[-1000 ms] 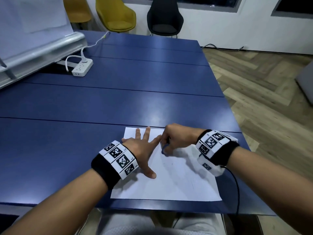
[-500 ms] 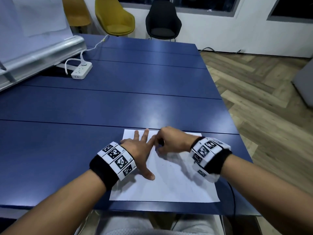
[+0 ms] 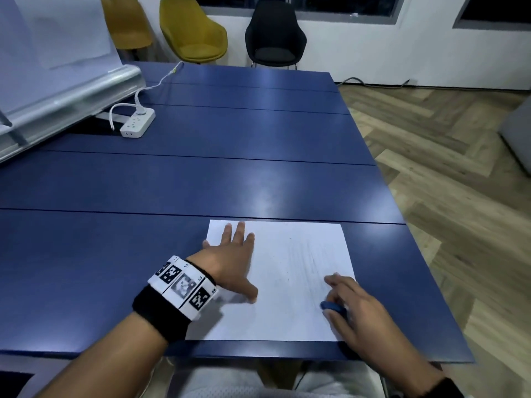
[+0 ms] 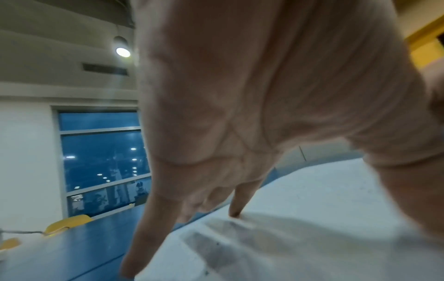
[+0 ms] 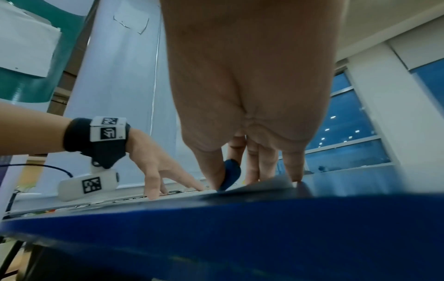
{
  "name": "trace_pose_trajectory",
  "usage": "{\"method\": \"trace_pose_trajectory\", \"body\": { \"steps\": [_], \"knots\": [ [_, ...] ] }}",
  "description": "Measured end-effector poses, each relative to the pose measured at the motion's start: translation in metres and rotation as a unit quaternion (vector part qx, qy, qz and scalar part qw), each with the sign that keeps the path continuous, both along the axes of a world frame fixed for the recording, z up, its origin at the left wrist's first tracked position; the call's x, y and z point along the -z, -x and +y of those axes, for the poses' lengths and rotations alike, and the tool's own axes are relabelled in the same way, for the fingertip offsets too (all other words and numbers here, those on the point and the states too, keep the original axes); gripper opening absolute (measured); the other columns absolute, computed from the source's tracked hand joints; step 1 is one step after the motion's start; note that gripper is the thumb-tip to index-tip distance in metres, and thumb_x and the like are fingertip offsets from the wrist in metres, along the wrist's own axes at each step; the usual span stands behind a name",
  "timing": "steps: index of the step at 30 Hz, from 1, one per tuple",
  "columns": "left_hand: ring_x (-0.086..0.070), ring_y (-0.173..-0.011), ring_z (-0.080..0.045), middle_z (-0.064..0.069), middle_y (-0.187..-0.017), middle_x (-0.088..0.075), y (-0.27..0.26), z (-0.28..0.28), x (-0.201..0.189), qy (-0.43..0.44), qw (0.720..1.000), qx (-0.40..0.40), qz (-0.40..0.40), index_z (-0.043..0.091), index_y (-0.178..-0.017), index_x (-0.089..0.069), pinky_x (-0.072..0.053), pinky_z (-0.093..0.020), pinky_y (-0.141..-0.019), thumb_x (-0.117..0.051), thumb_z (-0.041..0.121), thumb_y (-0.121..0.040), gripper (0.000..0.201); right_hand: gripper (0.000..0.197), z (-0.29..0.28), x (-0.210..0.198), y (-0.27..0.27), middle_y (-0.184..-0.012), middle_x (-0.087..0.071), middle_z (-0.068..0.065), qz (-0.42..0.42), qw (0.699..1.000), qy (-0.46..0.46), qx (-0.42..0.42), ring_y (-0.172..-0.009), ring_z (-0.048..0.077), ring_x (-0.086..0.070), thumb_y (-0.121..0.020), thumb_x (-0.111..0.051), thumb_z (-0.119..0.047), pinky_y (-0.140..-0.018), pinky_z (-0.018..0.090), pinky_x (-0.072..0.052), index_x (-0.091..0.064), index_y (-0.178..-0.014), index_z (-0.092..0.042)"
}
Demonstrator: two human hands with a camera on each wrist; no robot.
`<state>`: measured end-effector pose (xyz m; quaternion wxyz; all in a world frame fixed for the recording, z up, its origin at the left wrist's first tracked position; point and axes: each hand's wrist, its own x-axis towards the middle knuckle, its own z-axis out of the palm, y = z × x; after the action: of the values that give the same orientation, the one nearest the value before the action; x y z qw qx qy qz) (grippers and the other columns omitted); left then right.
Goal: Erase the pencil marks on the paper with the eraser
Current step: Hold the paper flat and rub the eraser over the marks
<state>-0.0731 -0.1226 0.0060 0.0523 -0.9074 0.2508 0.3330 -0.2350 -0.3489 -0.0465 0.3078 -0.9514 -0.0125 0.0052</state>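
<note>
A white sheet of paper (image 3: 290, 311) lies at the near edge of the blue table (image 3: 201, 182), with faint grey pencil streaks (image 3: 304, 262) down its middle. My left hand (image 3: 232, 262) lies flat on the sheet's left part, fingers spread and straight; the left wrist view shows its fingertips (image 4: 234, 213) pressing the paper (image 4: 312, 237). My right hand (image 3: 344, 303) is at the sheet's near right corner and pinches a dark blue eraser (image 3: 333, 307) between thumb and fingers. In the right wrist view the eraser (image 5: 230, 175) touches the paper's edge (image 5: 271, 183).
A white power strip (image 3: 138, 123) with its cable lies at the far left of the table, beside a whiteboard stand (image 3: 66, 90). Yellow chairs (image 3: 192, 33) and a black chair (image 3: 273, 33) stand behind the table. Wooden floor (image 3: 459, 182) lies to the right.
My right hand has swept with the eraser from beside the left fingertips near the sheet's top down to its near right corner. The left hand has stayed flat on the paper.
</note>
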Motion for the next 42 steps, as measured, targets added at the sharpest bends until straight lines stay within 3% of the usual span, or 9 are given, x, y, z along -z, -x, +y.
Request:
{"method": "trace_pose_trajectory", "body": {
  "steps": [8,13,16,20,24,29,32,36,42],
  "knots": [
    [0.022,-0.148,-0.031,-0.008,-0.162,0.022,0.08,-0.045,0.021,0.117,0.986,0.035,-0.117,0.015,-0.158,0.0,-0.004,-0.064,-0.117,-0.015,0.039,-0.104,0.061,0.038,0.0,0.016,0.003,-0.097,-0.062,-0.015,-0.037,0.996,-0.074,0.036,-0.127,-0.021,-0.035,-0.089,-0.067,-0.014,-0.115,0.039,-0.035,-0.059,-0.126,-0.012],
    [-0.053,-0.131,-0.025,0.003,-0.141,-0.057,0.114,-0.071,0.06,0.154,0.979,0.031,-0.126,0.021,-0.131,-0.066,-0.046,-0.057,-0.1,-0.01,0.059,-0.102,0.073,0.051,-0.001,0.017,0.002,-0.088,-0.059,-0.02,-0.042,0.996,-0.06,0.048,-0.121,-0.006,-0.047,-0.083,-0.067,-0.01,-0.108,0.039,-0.04,-0.057,-0.132,-0.019],
    [-0.035,-0.143,-0.029,0.0,-0.159,-0.032,0.112,-0.037,0.059,0.135,0.984,0.011,-0.114,0.023,-0.149,-0.044,-0.021,-0.055,-0.107,-0.007,0.067,-0.098,0.077,0.049,-0.001,0.02,0.003,-0.09,-0.062,-0.018,-0.038,0.997,-0.059,0.042,-0.129,-0.002,-0.045,-0.084,-0.073,-0.007,-0.112,0.035,-0.038,-0.058,-0.13,-0.014],
    [0.04,-0.139,-0.022,0.006,-0.145,0.051,0.094,0.014,0.046,0.073,0.99,-0.1,-0.066,0.026,-0.14,0.041,0.02,-0.056,-0.114,0.045,0.077,-0.048,0.105,0.03,0.001,0.016,0.003,-0.104,-0.07,-0.005,-0.042,0.995,-0.072,0.05,-0.134,0.003,-0.043,-0.084,-0.073,-0.005,-0.106,0.001,-0.025,-0.064,-0.112,-0.006],
    [0.031,-0.144,-0.028,-0.01,-0.151,0.041,0.097,-0.004,0.046,0.082,0.98,-0.145,-0.113,0.012,-0.146,0.031,0.017,-0.056,-0.116,0.042,0.075,-0.058,0.109,0.042,0.0,0.02,0.005,-0.093,-0.064,-0.017,-0.036,0.994,-0.089,0.051,-0.136,0.0,-0.04,-0.087,-0.07,-0.008,-0.111,0.014,-0.032,-0.058,-0.127,-0.015],
    [-0.029,-0.146,-0.029,-0.007,-0.158,-0.034,0.138,-0.058,0.073,0.126,0.979,0.079,-0.137,0.011,-0.147,-0.045,-0.02,-0.057,-0.106,-0.024,0.068,-0.096,0.08,0.034,-0.001,0.019,0.006,-0.1,-0.068,-0.012,-0.05,0.993,-0.099,0.047,-0.133,-0.005,-0.041,-0.084,-0.073,-0.005,-0.097,0.0,-0.033,-0.063,-0.117,-0.012],
    [-0.02,-0.149,-0.028,-0.004,-0.164,-0.016,0.129,-0.031,0.064,0.138,0.982,0.016,-0.125,0.015,-0.155,-0.028,-0.014,-0.056,-0.11,-0.013,0.068,-0.098,0.079,0.026,-0.001,0.018,0.006,-0.108,-0.068,-0.004,-0.051,0.992,-0.104,0.042,-0.134,-0.007,-0.04,-0.084,-0.072,-0.003,-0.095,-0.002,-0.031,-0.063,-0.107,-0.008],
    [0.04,-0.14,-0.022,0.001,-0.148,0.05,0.102,0.022,0.052,0.057,0.985,-0.128,-0.096,0.018,-0.142,0.043,0.021,-0.055,-0.114,0.042,0.076,-0.058,0.101,0.025,0.001,0.018,0.006,-0.107,-0.066,-0.008,-0.037,0.992,-0.105,0.053,-0.135,0.003,-0.043,-0.084,-0.072,-0.003,-0.1,-0.002,-0.029,-0.063,-0.107,-0.008],
    [0.027,-0.147,-0.025,-0.013,-0.16,0.028,0.05,0.054,0.012,-0.021,0.967,-0.234,-0.097,0.003,-0.152,0.019,0.009,-0.051,-0.12,0.006,0.072,-0.081,0.1,0.026,0.002,0.017,0.006,-0.103,-0.06,-0.019,-0.028,0.992,-0.103,0.06,-0.133,-0.001,-0.043,-0.086,-0.071,-0.008,-0.11,0.023,-0.039,-0.062,-0.111,-0.01]
  ]
}}
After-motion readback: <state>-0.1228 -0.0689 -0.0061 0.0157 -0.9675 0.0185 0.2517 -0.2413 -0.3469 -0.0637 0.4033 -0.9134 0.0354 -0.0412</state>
